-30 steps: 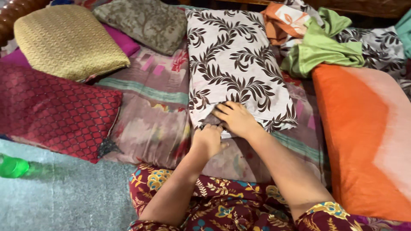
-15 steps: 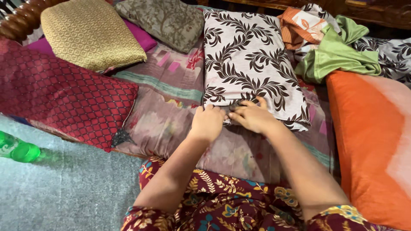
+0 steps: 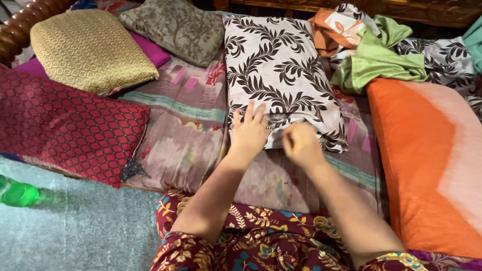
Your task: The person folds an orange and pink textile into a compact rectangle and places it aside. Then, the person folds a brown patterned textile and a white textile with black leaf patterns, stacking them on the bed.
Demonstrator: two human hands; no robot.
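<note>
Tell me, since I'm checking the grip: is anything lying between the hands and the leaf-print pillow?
Nothing visible does. The left hand lies flat, fingers spread, directly on the near end of the leaf-print pillow. The right hand is closed at the pillow's near edge, though blur hides just what it pinches.

Bed [image 3: 191, 125], patterned sheet: leaf-print pillow [image 3: 276, 65], red cushion [image 3: 65, 130], gold cushion [image 3: 88, 50], orange pillow [image 3: 427, 160].

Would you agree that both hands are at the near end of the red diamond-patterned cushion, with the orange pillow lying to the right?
Not quite. In the head view, the left hand and right hand are at the near end of the white leaf-print pillow; the red diamond-patterned cushion lies untouched at left. The orange pillow does lie right.
</note>
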